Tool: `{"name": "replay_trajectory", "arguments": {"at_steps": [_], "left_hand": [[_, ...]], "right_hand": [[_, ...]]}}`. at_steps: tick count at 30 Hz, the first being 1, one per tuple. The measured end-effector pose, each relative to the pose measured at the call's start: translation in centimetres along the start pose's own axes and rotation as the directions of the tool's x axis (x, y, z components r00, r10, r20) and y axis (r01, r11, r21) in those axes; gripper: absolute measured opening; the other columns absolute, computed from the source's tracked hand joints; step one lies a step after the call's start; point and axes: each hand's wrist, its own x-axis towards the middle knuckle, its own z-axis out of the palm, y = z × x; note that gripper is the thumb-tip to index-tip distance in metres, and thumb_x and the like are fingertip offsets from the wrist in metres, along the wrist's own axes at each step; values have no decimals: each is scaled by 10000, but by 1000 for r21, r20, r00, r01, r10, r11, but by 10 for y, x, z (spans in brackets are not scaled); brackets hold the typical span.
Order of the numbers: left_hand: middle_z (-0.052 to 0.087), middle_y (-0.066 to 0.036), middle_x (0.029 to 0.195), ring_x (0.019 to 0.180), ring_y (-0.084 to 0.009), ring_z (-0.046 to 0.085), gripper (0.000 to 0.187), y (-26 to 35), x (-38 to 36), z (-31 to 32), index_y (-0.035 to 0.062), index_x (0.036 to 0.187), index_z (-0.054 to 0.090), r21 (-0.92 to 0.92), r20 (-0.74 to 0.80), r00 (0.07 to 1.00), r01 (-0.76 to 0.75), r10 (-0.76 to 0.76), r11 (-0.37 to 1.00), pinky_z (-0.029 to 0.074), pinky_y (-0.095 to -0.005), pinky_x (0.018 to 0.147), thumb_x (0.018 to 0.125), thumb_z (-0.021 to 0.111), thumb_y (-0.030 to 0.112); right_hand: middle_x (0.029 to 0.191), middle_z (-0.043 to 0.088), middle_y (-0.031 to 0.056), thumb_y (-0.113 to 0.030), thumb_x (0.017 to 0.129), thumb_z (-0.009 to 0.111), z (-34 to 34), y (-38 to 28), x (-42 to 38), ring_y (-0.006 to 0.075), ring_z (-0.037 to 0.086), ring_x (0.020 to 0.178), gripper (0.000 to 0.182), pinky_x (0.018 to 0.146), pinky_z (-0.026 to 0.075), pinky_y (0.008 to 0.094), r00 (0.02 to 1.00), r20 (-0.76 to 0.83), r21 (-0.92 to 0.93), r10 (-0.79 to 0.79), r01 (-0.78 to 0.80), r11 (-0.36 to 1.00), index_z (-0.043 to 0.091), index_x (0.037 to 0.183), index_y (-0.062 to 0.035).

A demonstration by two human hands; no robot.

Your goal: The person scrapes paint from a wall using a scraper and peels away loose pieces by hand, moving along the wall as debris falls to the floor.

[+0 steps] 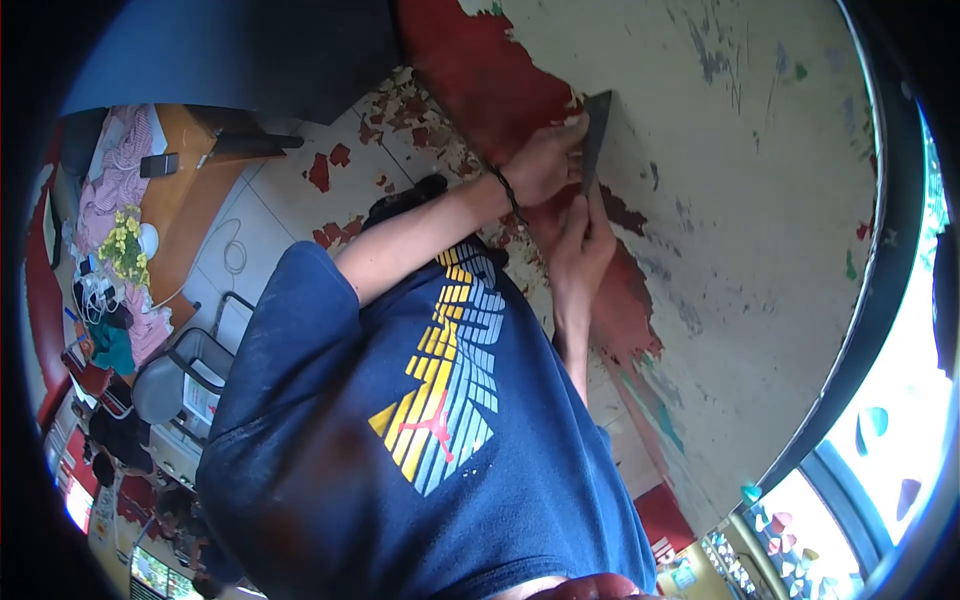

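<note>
A flat grey metal scraper (597,140) lies with its edge against a wall panel (740,200), whose pale surface shows around torn red paint (490,75). My left hand (545,165), with a dark braided band at the wrist, is closed on the upper part of the scraper. The fingers of my right hand (585,240) grip its lower end, the thumb and forefinger along the blade. Part of the blade is hidden by my fingers. Between and below my hands, ragged red paint (620,300) still covers a strip of the panel.
Red and cream paint flakes (400,120) are scattered over the tiled floor (250,215). At the left stand a wooden desk (195,190) with cloth and yellow flowers (125,245), and a grey chair (170,390). A window (880,440) is at lower right. People sit farther back.
</note>
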Motion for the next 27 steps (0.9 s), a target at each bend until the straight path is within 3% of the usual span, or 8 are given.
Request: {"name": "replay_trajectory", "arguments": {"at_steps": [12,14,16,18,20,21,23,27], "left_hand": [[607,-33,922,833,-162,580,381,-12,-2,7,59,1044,586,69,-10,1000,21,-20,997,478,-331,774,953,497,418],[608,-43,924,844,-174,586,401,-13,9,-3,52,1063,578,46,-9,999,36,-36,998,484,-342,787,952,494,427],[606,-60,925,863,-193,593,418,1,25,-30,55,1079,567,-112,9,999,39,-38,993,490,-363,813,949,486,444],[603,-70,921,885,-201,592,394,10,-3,-4,73,1064,569,-39,-3,1000,-8,8,999,487,-374,837,952,481,441],[604,-55,921,881,-187,585,359,0,-4,2,105,1035,574,10,5,1000,-4,4,1000,480,-364,811,956,477,441],[604,-55,921,881,-187,585,359,-10,-4,3,105,1035,574,11,16,1000,-16,16,1000,480,-364,811,956,477,441],[603,-32,916,874,-163,576,331,-27,-3,1,121,1037,579,52,95,982,161,-165,986,469,-344,775,964,470,424],[600,-11,908,848,-147,574,327,-25,2,1,130,1032,582,48,106,985,131,-136,990,459,-327,744,965,467,429]], "right_hand": [[656,398,-65,-127,973,442,-7,0,-14,28,343,590,361,507,287,206,994,-69,210,84,-68,975,507,1310,-16],[826,636,48,-127,974,427,-5,12,2,73,481,645,385,592,427,252,997,-44,77,-68,71,994,469,1342,-25],[877,650,61,-130,976,422,6,12,17,95,510,656,388,618,449,275,998,-3,44,-70,70,997,462,1348,-27],[927,664,74,-133,977,417,10,17,14,117,540,668,392,644,471,298,994,61,12,-87,86,996,455,1353,-29],[841,634,38,-135,977,427,6,31,1,91,515,625,389,590,452,263,911,-108,-39,-397,395,918,463,1354,-45],[841,634,38,-135,977,427,-2,31,-8,91,515,625,389,590,452,263,905,-108,-42,-412,410,911,463,1354,-45],[728,558,-10,-141,976,443,-17,29,-28,44,461,588,384,521,400,219,997,-55,232,49,-35,972,478,1349,-57],[670,472,-47,-144,973,459,-15,37,-13,15,401,566,385,477,333,191,998,-63,283,26,-7,959,482,1350,-69]]}}
